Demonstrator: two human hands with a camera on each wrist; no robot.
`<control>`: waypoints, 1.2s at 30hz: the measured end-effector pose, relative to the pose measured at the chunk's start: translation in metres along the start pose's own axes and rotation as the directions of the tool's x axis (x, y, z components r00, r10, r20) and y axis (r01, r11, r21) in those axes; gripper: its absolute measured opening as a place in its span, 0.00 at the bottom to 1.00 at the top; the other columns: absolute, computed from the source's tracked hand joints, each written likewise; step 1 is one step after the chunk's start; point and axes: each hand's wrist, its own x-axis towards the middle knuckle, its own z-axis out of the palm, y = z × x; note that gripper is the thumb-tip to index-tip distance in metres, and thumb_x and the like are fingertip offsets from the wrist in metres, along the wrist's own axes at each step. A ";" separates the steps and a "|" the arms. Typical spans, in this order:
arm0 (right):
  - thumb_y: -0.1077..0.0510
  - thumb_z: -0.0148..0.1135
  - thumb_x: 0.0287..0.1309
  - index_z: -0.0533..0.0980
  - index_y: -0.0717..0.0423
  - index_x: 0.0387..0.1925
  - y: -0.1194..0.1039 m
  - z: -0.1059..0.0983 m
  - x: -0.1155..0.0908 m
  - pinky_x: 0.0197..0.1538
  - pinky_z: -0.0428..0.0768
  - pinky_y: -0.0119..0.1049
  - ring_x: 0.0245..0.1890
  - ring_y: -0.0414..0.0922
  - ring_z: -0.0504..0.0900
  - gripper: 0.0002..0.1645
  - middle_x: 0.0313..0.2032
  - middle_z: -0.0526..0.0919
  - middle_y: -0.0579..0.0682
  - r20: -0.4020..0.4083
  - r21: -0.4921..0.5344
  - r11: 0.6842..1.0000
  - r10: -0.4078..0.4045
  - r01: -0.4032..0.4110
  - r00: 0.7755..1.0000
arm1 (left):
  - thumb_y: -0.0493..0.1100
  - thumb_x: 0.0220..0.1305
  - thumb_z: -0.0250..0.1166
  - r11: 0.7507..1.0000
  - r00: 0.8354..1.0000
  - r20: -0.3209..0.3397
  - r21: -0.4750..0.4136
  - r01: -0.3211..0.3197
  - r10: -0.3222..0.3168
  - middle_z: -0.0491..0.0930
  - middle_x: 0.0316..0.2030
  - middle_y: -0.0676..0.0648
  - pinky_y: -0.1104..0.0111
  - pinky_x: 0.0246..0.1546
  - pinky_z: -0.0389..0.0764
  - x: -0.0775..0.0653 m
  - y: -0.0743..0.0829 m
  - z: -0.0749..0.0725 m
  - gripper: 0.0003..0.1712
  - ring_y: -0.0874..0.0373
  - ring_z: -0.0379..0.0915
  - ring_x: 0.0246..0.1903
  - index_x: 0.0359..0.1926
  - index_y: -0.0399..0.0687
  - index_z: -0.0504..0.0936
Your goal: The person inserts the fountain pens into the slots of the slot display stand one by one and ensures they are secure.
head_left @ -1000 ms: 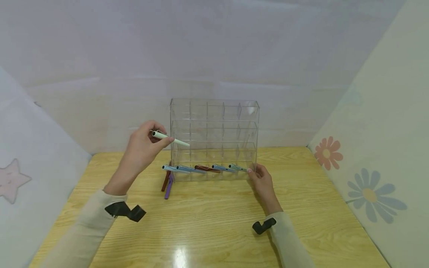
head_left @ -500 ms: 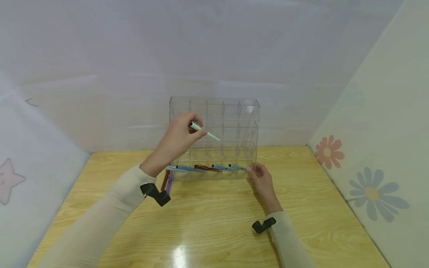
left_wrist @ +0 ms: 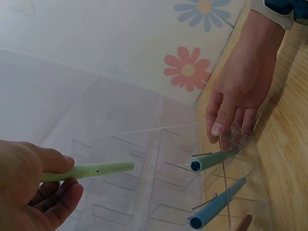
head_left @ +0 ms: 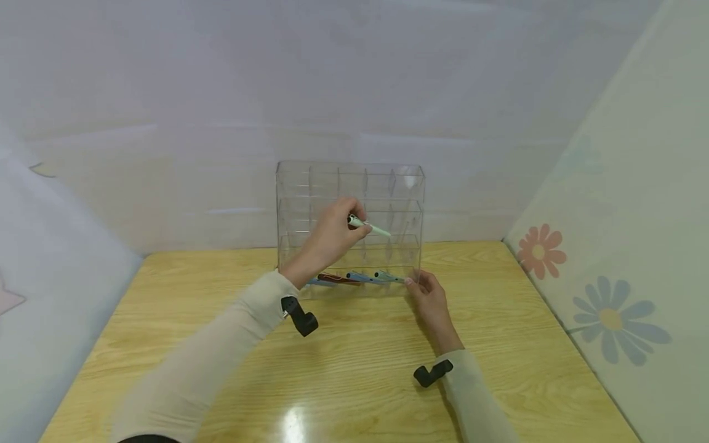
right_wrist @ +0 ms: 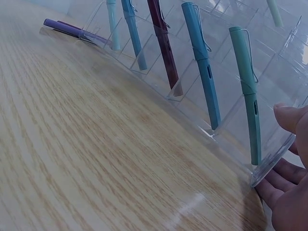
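Observation:
My left hand [head_left: 331,237] pinches a light green pen [left_wrist: 103,170] between thumb and fingers, in front of the middle tiers of a clear acrylic pen rack [head_left: 277,184]. The pen points right, tilted slightly down in the head view. At the rack's lower right corner, my right hand [head_left: 432,307] grips the side, thumb in front and fingers behind. A row of pens stands in the bottom compartments: a green pen [right_wrist: 246,82] nearest the right hand, then a blue pen [right_wrist: 202,67], a dark red pen [right_wrist: 163,48], another blue pen [right_wrist: 132,36] and a pale blue pen [right_wrist: 113,24].
A purple pen [right_wrist: 62,27] and a dark red one lie on the wooden table [head_left: 354,369] by the rack's left end; my left arm hides them in the head view. Pale cloth walls [head_left: 354,80] stand behind and at both sides.
The left hand has carried the light green pen rightward, from beside the rack's left edge to in front of its middle. The right hand keeps its grip on the rack's corner.

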 end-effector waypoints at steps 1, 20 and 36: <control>0.47 0.63 0.77 0.67 0.59 0.74 0.000 0.000 0.000 0.78 0.71 0.58 0.77 0.58 0.71 0.35 0.75 0.72 0.61 -0.001 0.000 1.000 -0.001 0.001 1.000 | 0.40 0.75 0.69 1.000 1.000 0.002 -0.001 0.003 -0.003 0.79 0.48 0.42 0.64 0.39 0.86 0.001 -0.002 0.004 0.08 0.52 0.83 0.41 0.45 0.46 0.77; 0.48 0.64 0.77 0.66 0.60 0.75 0.001 0.005 -0.001 0.75 0.75 0.54 0.75 0.56 0.74 0.35 0.74 0.73 0.60 -0.004 0.046 0.999 -0.001 0.002 1.000 | 0.39 0.73 0.70 0.998 0.996 0.067 0.019 0.058 -0.059 0.79 0.48 0.43 0.67 0.37 0.83 0.023 -0.021 0.052 0.08 0.53 0.82 0.42 0.44 0.44 0.77; 0.50 0.64 0.77 0.68 0.61 0.74 0.001 0.007 -0.001 0.74 0.74 0.53 0.73 0.57 0.76 0.34 0.72 0.75 0.61 -0.004 0.030 0.999 -0.023 0.023 1.000 | 0.38 0.76 0.66 0.988 0.994 0.101 0.147 0.038 -0.053 0.77 0.50 0.43 0.60 0.43 0.76 0.023 -0.022 0.073 0.06 0.51 0.71 0.43 0.42 0.45 0.76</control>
